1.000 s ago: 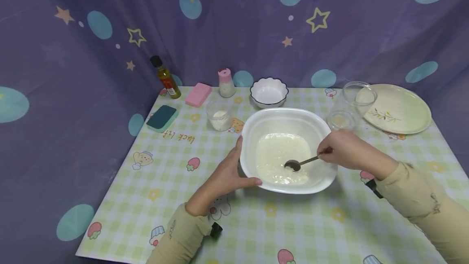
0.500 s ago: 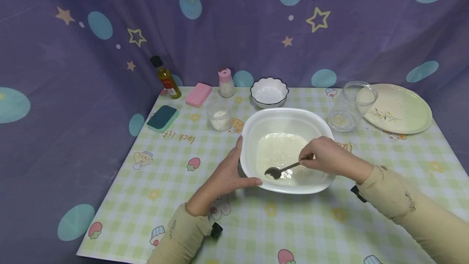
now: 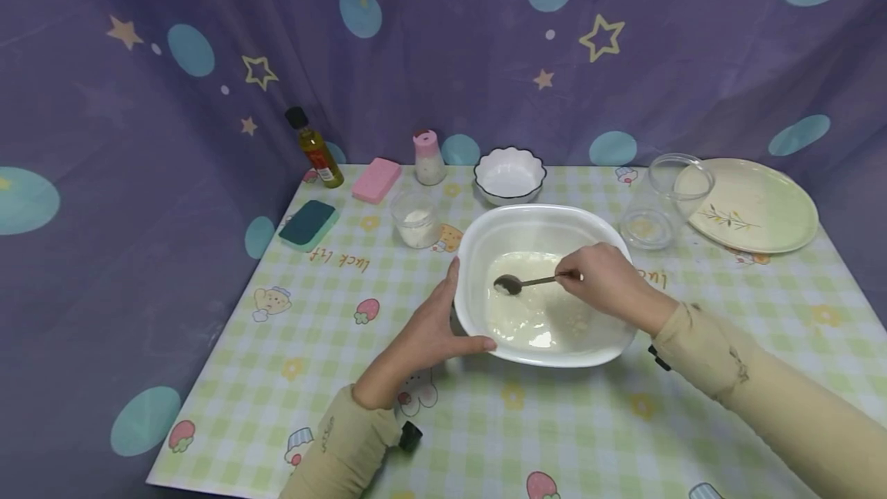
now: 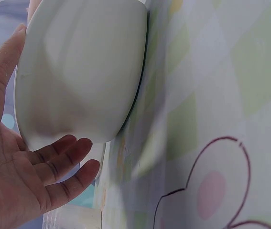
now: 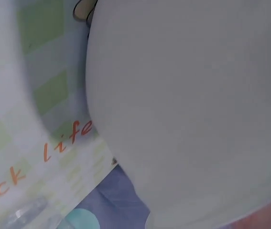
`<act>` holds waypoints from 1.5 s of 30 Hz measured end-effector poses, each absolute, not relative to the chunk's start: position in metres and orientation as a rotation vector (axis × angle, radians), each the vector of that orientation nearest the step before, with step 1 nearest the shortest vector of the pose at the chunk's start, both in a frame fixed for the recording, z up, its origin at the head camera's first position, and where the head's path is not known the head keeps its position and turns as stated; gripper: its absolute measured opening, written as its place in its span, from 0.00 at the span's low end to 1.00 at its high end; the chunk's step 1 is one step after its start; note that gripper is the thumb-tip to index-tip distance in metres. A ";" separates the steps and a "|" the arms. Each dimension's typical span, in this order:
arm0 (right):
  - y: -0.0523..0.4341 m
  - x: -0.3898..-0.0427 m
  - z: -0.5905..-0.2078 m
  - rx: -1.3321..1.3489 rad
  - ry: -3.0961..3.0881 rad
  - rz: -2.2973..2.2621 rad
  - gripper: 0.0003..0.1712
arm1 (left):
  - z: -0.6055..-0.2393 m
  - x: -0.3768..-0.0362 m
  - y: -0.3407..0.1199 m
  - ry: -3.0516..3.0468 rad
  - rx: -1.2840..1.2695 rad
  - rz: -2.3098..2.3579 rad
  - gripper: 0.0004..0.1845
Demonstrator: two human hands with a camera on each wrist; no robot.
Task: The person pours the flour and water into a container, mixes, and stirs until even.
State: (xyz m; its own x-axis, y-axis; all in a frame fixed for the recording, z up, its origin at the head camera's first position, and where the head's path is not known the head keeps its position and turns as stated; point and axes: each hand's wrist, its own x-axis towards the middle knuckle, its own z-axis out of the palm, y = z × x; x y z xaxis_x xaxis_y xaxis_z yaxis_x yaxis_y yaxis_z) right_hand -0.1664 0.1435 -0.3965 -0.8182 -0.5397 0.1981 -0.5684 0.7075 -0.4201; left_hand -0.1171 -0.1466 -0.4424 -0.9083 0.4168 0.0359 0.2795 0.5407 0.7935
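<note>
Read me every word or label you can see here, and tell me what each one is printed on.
"luck Life", orange script, printed on the tablecloth; in the right wrist view the first letter is cut off.
"luck lif", seen upside down in the head view, on the tablecloth near the teal sponge.
Bottle label: too small to read.
Orange writing beside the right hand: partly hidden, unreadable.

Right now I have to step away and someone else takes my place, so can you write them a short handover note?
Left hand steadies the large white bowl by its near-left wall, fingers straight.
Right hand pinches the spoon, its tip in the pale batter at the bowl's far-left.
Done: batter is wet, with a few lumps at the near right.
Left: those lumps look unmixed; a glass cup beside the bowl holds some white powder.
</note>
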 end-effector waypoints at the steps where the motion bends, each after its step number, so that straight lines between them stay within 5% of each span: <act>1: 0.145 -0.168 -0.397 0.913 -2.844 0.714 0.06 | -0.442 -0.117 -0.147 2.614 0.594 1.307 0.71; 17: 0.172 -0.178 -0.382 0.733 -2.961 0.535 0.08 | -0.441 -0.116 -0.146 2.600 0.566 1.313 0.71; 29: 0.189 -0.166 -0.360 0.885 -3.057 0.392 0.16 | -0.441 -0.116 -0.146 2.612 0.571 1.302 0.71; 45: 0.192 -0.157 -0.352 1.161 -3.221 0.610 0.09 | -0.442 -0.117 -0.146 2.620 0.573 1.289 0.71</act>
State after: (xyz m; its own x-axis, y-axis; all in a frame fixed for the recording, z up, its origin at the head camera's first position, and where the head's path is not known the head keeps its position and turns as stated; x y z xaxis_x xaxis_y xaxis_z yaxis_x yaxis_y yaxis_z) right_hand -0.1572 0.1923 -0.3524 -0.7274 -0.6590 -0.1914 -0.5433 0.7235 -0.4259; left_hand -0.1174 -0.1460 -0.4417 -0.9126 0.4083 0.0207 0.2656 0.5535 0.7894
